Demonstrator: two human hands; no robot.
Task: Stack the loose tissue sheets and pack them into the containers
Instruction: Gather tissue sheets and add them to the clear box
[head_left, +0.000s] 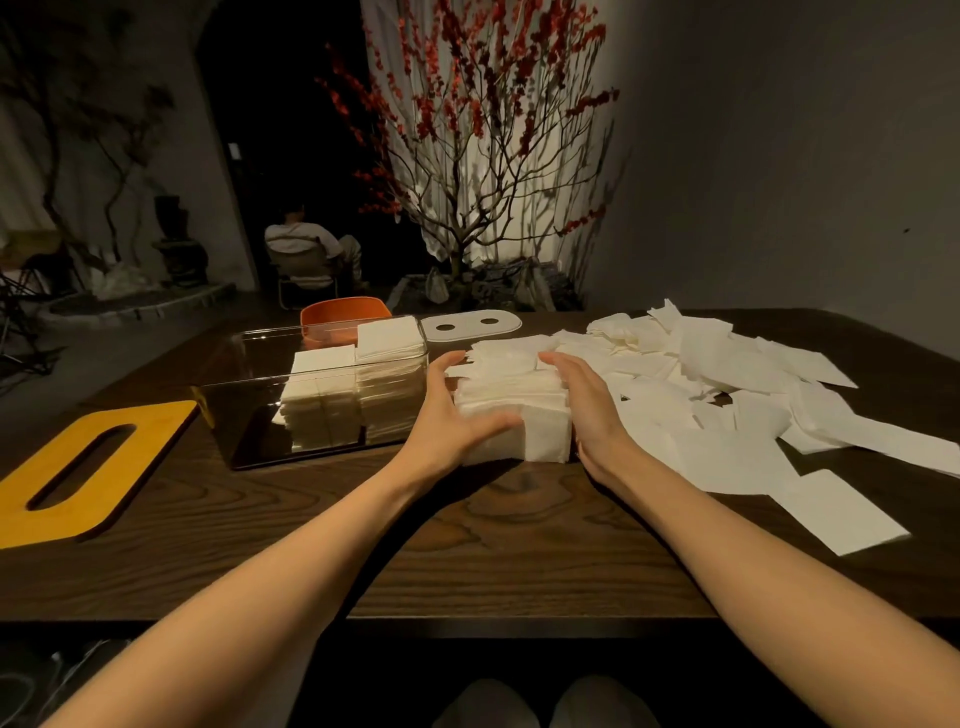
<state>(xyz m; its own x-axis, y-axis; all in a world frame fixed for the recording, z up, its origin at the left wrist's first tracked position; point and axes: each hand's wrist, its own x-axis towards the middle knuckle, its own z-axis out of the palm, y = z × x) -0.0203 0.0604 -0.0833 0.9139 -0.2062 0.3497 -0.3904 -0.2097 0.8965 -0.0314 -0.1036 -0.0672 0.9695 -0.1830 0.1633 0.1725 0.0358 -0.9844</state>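
A dark wood-grain tabletop (519, 561) carries a clear container (311, 395) holding stacked tissues, a yellow slotted lid (78, 467) at the left, a tissue stack (514, 410) at centre, loose tissue sheets (727, 395) spread rightward, an orange container (343, 317) and a white two-holed lid (470, 325) behind.
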